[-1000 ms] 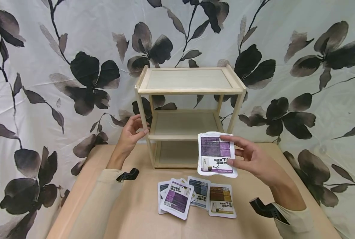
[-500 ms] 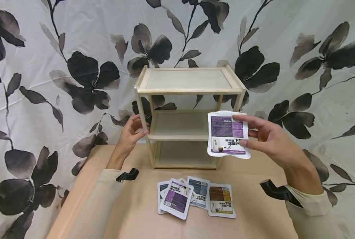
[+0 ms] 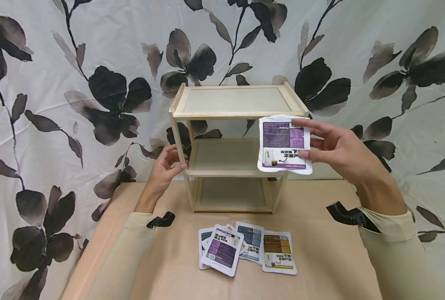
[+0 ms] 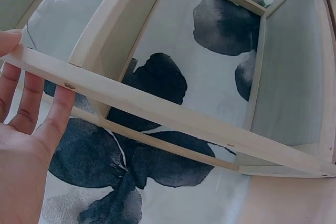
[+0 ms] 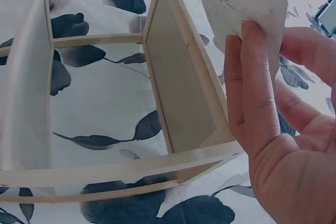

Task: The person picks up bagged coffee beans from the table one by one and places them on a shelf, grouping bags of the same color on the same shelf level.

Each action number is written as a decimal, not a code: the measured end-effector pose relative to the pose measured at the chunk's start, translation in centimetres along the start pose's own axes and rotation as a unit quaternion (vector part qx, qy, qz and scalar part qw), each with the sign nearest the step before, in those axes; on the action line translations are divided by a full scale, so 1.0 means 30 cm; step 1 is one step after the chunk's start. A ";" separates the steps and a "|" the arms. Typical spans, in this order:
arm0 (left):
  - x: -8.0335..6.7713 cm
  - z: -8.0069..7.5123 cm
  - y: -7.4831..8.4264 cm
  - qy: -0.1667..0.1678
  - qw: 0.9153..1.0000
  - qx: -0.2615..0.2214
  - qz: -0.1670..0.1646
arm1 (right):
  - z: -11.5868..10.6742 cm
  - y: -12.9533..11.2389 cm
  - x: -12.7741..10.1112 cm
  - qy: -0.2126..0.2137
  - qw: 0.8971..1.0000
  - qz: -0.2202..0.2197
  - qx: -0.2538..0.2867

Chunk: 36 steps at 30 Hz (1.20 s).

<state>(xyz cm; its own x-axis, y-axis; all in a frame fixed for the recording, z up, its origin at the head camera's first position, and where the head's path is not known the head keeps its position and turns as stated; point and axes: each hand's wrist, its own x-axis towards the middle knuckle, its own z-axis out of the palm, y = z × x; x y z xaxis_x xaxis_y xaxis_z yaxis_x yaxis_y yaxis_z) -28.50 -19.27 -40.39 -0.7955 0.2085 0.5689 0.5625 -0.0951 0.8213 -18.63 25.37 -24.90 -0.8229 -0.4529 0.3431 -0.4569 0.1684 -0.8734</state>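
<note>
My right hand (image 3: 338, 148) pinches a flat white sachet with a purple printed panel (image 3: 284, 143) by its right edge. It is held upright in front of the right side of a pale wooden three-tier shelf (image 3: 239, 114), covering part of the right post. In the right wrist view, the sachet's plain whitish back (image 5: 247, 3) faces the camera, fingers against it. My left hand (image 3: 166, 168) holds the shelf's left front post, thumb in front. The left wrist view shows the fingers (image 4: 55, 116) curled round that wooden post (image 4: 131, 103).
Several similar sachets lie on the table before the shelf: a purple one (image 3: 222, 250) on top of an overlapping pile, a blue one (image 3: 250, 241) and a brown-yellow one (image 3: 278, 252) beside them. A floral cloth (image 3: 132, 41) hangs close behind the shelf. The table (image 3: 320, 266) is tan.
My right hand has carried the purple sachet upward and a little right, from over the lower tier to the height of the upper opening. The left hand stays on the post.
</note>
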 end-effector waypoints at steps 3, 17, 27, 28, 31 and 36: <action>-0.002 0.002 -0.001 0.001 1.000 0.002 0.004 | -0.008 -0.012 0.027 -0.005 1.000 -0.010 0.022; -0.005 -0.004 -0.001 -0.001 1.000 0.012 0.000 | -0.046 -0.055 0.133 0.013 1.000 -0.012 -0.002; 0.001 -0.001 -0.004 -0.005 1.000 -0.006 0.001 | -0.094 -0.079 0.189 0.004 0.999 -0.026 0.041; 0.000 0.000 -0.002 -0.006 1.000 -0.007 0.001 | -0.099 -0.082 0.194 0.000 0.998 -0.029 0.047; -0.002 0.000 -0.002 -0.009 1.000 -0.006 0.002 | -0.114 -0.093 0.211 -0.011 0.997 -0.035 0.062; -0.002 -0.003 -0.004 -0.008 1.000 -0.002 0.007 | -0.138 -0.104 0.249 -0.011 0.997 -0.030 0.075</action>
<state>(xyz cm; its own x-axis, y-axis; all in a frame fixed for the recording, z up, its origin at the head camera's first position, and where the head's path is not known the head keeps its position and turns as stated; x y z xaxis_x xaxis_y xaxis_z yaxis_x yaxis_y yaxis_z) -28.55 -19.37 -40.50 -0.7832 0.2234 0.5803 0.5730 -0.1030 0.8130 -24.74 25.09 -18.18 -0.7869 -0.4779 0.3904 -0.4485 0.0083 -0.8938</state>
